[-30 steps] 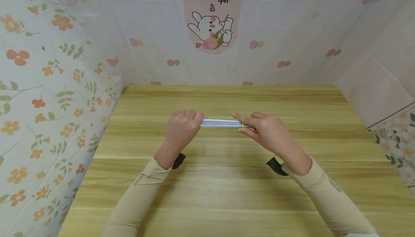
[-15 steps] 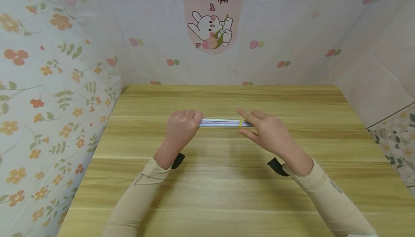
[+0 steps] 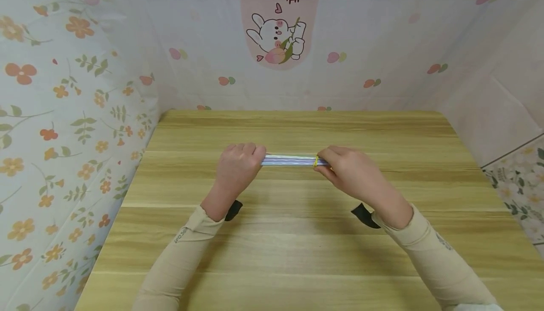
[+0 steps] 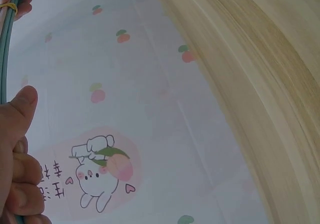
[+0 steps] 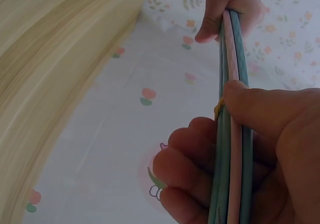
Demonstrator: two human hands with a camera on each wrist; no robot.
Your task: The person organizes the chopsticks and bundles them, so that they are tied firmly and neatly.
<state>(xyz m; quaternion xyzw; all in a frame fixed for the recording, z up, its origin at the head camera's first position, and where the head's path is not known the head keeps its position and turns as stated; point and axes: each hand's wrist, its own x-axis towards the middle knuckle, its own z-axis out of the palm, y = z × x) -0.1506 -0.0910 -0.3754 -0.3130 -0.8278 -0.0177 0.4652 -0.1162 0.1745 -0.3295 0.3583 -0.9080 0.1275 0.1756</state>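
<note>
A bundle of slim pastel sticks (image 3: 289, 160), teal and pink in the right wrist view, is held level above the table. My left hand (image 3: 240, 162) grips its left end in a fist, hiding that end. In the left wrist view the left thumb (image 4: 24, 102) lies along the sticks. A yellow rubber band (image 3: 316, 161) wraps the bundle near its right end. My right hand (image 3: 353, 170) holds that end, its fingertips right at the band. The right thumb (image 5: 250, 104) presses on the sticks, and the other fingers curl under them.
Below the hands lies a wood-grain table (image 3: 280, 245). A white printed cloth (image 3: 374, 27) hangs behind its far edge, and a flowered cloth (image 3: 76, 126) hangs along the left. Black straps (image 3: 364, 216) show at both wrists.
The right forefinger and thumb, spread apart around the band half a second ago, have come together onto the bundle at the band. The left hand has kept its grip without moving.
</note>
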